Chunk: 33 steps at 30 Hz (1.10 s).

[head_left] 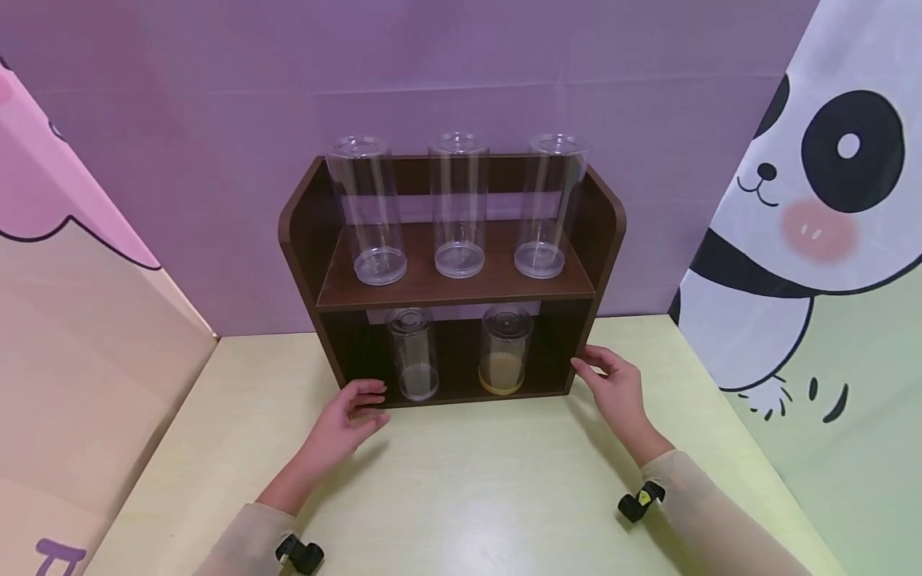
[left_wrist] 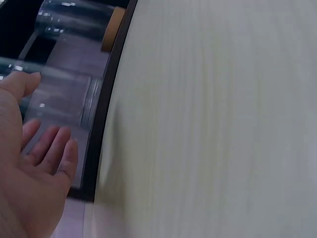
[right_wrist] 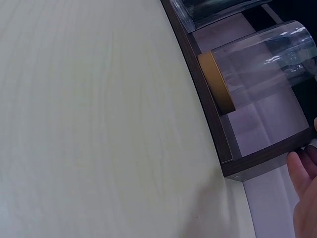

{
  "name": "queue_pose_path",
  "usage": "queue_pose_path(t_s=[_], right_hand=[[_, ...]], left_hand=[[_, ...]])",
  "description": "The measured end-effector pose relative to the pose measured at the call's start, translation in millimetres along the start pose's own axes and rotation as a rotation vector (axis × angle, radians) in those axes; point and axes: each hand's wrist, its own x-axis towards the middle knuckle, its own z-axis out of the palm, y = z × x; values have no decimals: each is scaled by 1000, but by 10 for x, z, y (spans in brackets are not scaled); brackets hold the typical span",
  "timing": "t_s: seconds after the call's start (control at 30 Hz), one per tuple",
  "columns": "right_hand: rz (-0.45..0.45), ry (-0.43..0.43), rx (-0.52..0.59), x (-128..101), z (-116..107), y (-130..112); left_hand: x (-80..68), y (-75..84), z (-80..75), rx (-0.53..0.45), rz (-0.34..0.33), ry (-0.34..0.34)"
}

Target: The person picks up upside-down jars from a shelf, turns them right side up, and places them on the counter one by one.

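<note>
We count one dark wooden shelf (head_left: 450, 284) standing upright on the bench (head_left: 461, 480), its open front facing us and its long side running left to right against the purple wall. Five clear tubes stand upright in it: three tall empty tubes (head_left: 458, 208) on the upper board, and below them one short empty tube (head_left: 413, 354) and one short tube with yellow filling (head_left: 504, 350). Our left hand (head_left: 344, 424) touches the shelf's lower left corner, grip loose with fingers apart; our right hand (head_left: 612, 388) rests against the lower right side, fingers relaxed, holding nothing.
</note>
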Motion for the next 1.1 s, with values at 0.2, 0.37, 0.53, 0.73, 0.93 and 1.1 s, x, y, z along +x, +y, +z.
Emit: queue_pose_path(t_s=[0.2, 0.37, 0.53, 0.73, 0.93, 1.1], right_hand=[[0, 0, -2, 8, -6, 15], [11, 5, 3, 3, -8, 2], [25, 5, 12, -5, 1, -5], [51, 11, -7, 0, 29, -23], [57, 8, -27, 11, 36, -18], [27, 6, 5, 7, 26, 15]], left_hand=[[123, 24, 177, 11, -25, 32], [250, 17, 283, 72, -46, 71], [392, -14, 342, 119, -76, 112], [547, -26, 361, 89, -105, 111], [609, -36, 363, 65, -132, 91], [614, -39, 370, 50, -149, 75]])
